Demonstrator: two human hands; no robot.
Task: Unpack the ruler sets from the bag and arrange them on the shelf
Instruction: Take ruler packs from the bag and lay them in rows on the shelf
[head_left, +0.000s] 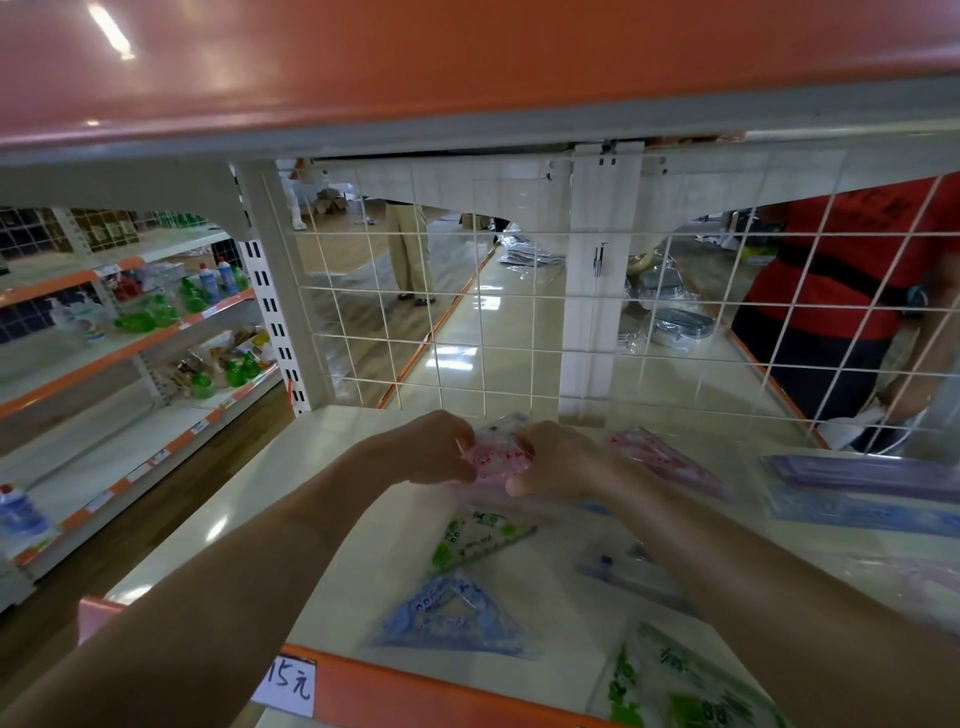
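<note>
Centre frame: left hand (431, 448) and right hand (557, 458) both pinch a pink ruler set (500, 461), low over the cream shelf (379, 571). Green ruler set (478, 535) and blue ruler set (452, 616) lie below it. Lower-left price tag (288, 683) reads "15元"; packet print illegible.

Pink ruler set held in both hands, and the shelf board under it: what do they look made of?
The pink ruler set is likely translucent plastic in a clear film sleeve; printed marks show through and the wrap glints. The shelf board is probably cream-painted metal, glossy, since bright highlights reflect off it.
</note>
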